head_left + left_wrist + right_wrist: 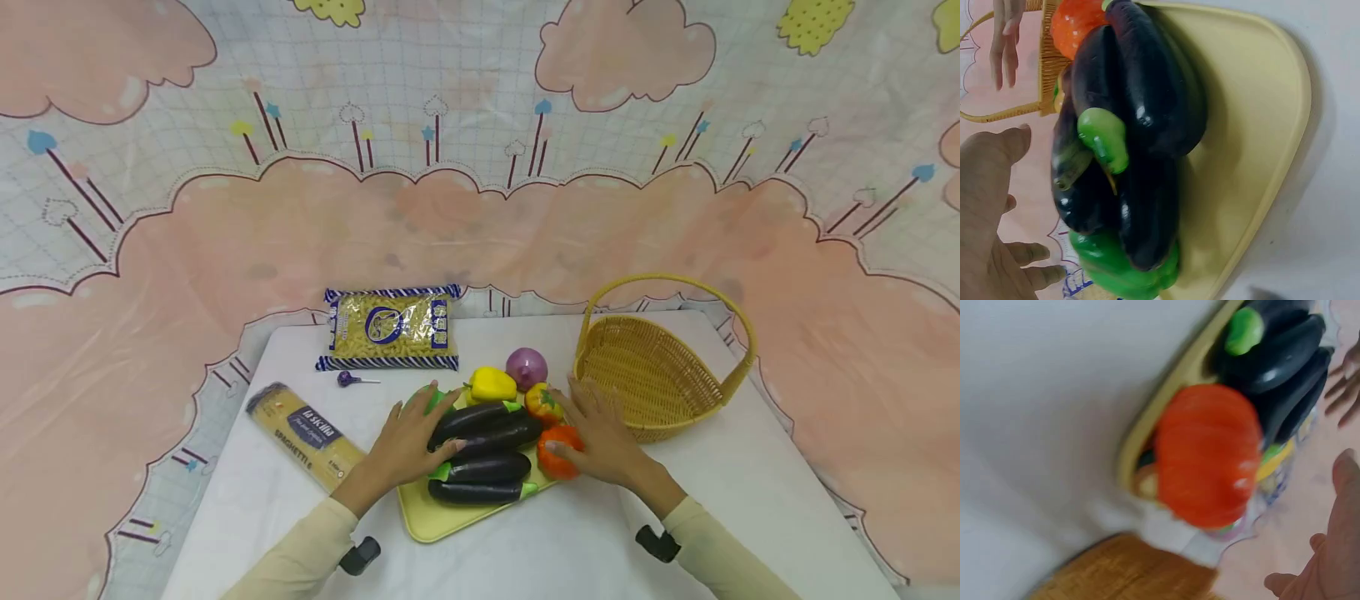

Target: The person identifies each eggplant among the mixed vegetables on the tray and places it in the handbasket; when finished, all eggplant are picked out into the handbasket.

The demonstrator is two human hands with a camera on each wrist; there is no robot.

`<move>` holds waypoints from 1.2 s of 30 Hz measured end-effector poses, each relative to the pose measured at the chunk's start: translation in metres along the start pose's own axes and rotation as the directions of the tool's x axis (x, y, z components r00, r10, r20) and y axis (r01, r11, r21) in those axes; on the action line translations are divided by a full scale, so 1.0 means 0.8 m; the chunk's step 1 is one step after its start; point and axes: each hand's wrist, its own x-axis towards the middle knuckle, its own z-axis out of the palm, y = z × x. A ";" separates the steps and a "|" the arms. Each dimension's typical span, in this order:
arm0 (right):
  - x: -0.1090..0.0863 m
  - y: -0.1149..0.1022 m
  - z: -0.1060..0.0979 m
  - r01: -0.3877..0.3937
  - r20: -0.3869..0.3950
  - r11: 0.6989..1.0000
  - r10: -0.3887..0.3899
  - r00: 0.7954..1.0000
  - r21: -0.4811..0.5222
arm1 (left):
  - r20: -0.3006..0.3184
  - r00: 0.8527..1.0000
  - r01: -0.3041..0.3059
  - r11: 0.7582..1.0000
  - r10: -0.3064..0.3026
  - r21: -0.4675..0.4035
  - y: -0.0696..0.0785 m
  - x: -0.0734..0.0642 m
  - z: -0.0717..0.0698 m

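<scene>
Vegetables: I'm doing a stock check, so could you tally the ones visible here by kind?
Eggplants: 4
Bell peppers: 2
Pumpkin-shaped vegetables: 2
Purple onion: 1
Total: 9

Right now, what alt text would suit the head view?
A person's left hand and right hand hover over a yellow tray of eggplants and other vegetables; a wicker basket and two food packs sit nearby on a white table.
</scene>
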 end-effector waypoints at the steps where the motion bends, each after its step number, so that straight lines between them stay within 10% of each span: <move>1: -0.005 0.006 0.000 -0.019 0.000 1.000 0.019 1.000 -0.006 | 0.006 1.000 -0.002 1.000 0.002 -0.012 0.000 0.000 0.002; 14: -0.067 0.079 0.019 -0.121 -0.159 0.989 0.107 0.981 -0.083 | 0.027 0.999 0.029 0.999 -0.027 -0.045 0.002 0.004 0.020; 36: -0.065 0.102 0.032 -0.082 -0.319 0.984 0.028 0.947 -0.156 | 0.076 0.996 0.040 0.999 -0.040 -0.001 0.014 0.014 0.022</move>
